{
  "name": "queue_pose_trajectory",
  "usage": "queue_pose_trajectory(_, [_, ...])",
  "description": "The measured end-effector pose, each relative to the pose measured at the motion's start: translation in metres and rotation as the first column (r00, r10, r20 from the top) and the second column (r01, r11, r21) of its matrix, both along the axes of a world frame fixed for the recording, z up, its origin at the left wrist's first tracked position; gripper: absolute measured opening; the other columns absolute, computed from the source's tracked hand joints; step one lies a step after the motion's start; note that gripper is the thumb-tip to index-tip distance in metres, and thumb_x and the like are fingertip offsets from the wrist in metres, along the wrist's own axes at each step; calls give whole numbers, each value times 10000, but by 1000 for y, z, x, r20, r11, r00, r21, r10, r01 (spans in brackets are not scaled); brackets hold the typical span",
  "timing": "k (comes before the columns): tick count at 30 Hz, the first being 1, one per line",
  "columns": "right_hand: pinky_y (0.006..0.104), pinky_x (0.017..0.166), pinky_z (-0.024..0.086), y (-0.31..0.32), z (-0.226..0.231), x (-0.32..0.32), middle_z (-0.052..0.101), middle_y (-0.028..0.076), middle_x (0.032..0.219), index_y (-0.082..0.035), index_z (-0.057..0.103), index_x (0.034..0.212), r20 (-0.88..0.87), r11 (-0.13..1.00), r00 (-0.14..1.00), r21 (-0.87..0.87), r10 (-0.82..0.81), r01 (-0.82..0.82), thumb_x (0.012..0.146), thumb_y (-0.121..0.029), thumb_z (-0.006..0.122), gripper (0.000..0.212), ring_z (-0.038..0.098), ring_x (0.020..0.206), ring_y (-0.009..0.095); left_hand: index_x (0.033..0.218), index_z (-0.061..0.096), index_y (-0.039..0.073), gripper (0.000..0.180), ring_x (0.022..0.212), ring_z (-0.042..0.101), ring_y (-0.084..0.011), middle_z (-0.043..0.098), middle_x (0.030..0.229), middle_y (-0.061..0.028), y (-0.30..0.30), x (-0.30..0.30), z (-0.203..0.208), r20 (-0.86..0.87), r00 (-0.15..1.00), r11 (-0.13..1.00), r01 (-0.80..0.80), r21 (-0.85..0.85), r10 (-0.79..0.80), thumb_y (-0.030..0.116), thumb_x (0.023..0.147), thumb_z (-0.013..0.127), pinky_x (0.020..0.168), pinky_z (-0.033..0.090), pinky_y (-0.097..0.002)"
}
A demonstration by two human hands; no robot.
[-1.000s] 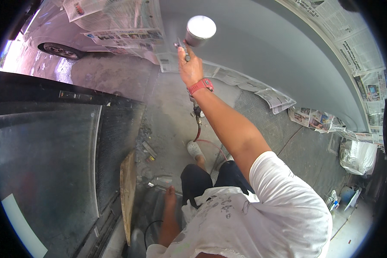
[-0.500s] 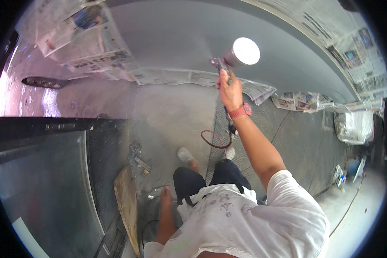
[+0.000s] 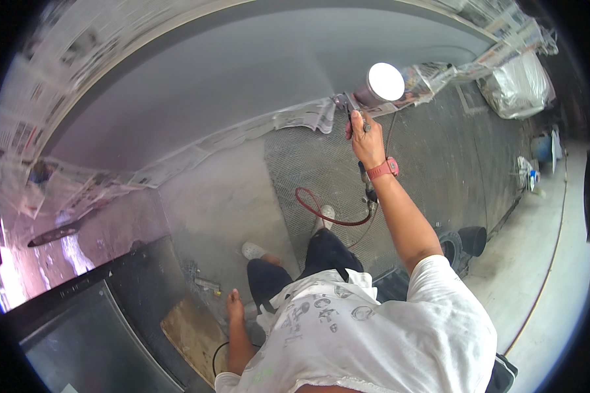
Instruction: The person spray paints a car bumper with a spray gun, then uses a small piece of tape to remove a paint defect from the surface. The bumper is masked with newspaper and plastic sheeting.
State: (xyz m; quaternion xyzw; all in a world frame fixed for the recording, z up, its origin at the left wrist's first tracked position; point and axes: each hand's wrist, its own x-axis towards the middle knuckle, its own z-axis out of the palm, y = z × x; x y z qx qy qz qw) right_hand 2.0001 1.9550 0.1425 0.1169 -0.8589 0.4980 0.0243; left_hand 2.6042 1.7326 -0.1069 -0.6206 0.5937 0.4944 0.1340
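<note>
My right hand (image 3: 368,139) is wrapped round the handle of a spray gun (image 3: 351,105), which has a cup (image 3: 381,84) with a bright white top. A dark red hose (image 3: 337,221) loops from below the grip. The gun's nozzle faces a smooth grey panel (image 3: 236,82), a short gap away, with faint mist near it. Masking newspaper (image 3: 196,145) runs along the panel's lower edge. My left hand (image 3: 235,305) hangs low by my left leg; its fingers look loosely curled, with nothing seen in them.
A wooden board (image 3: 193,334) leans beside a dark glazed frame (image 3: 105,334) at lower left. Small litter (image 3: 208,286) lies near my feet. A plastic-wrapped bundle (image 3: 519,85) stands at far right. A tire-like black ring (image 3: 450,247) lies behind my right arm.
My view has turned and my body has shifted rightward along the panel. The spray gun has moved with my right hand toward the panel's right lower edge. My left hand still hangs low.
</note>
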Motion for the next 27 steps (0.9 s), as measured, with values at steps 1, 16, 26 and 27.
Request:
queue_pose_trajectory(1, [327, 576, 452, 19, 1, -11, 605, 51, 645, 9, 646, 913, -4, 1000, 1000, -6, -12, 12, 1107, -500, 494, 565, 553, 593, 140, 1412, 596, -24, 611, 1337, 583, -354, 621, 1427, -224, 13, -25, 25, 17, 1000, 1000, 22, 1, -22, 484, 1077, 549, 1136, 427, -437])
queue_pose_trajectory(16, [269, 439, 424, 250, -12, -180, 623, 30, 674, -16, 655, 937, 120, 972, 978, -141, -169, 186, 1112, -525, 458, 573, 558, 491, 107, 1433, 574, -18, 611, 1332, 575, -340, 607, 1432, -229, 138, -161, 73, 23, 955, 956, 295, 5, -295, 480, 1081, 547, 1131, 425, -431])
queue_pose_trajectory(26, [273, 429, 437, 325, -7, -262, 636, 42, 699, -23, 652, 989, 182, 918, 915, -106, -361, 383, 1107, -556, 441, 586, 602, 530, 129, 1418, 580, -6, 597, 1306, 598, -338, 629, 1401, -222, 144, -178, 95, 66, 948, 947, 314, -63, -310, 484, 1078, 558, 1119, 447, -439])
queue_pose_trajectory(27, [278, 425, 439, 333, -7, -272, 637, 43, 700, -20, 657, 1000, 187, 904, 898, -88, -398, 419, 1105, -560, 443, 590, 611, 537, 132, 1417, 582, -6, 597, 1306, 599, -338, 630, 1401, -220, 143, -178, 97, 68, 947, 945, 319, -69, -314, 485, 1077, 560, 1119, 447, -437])
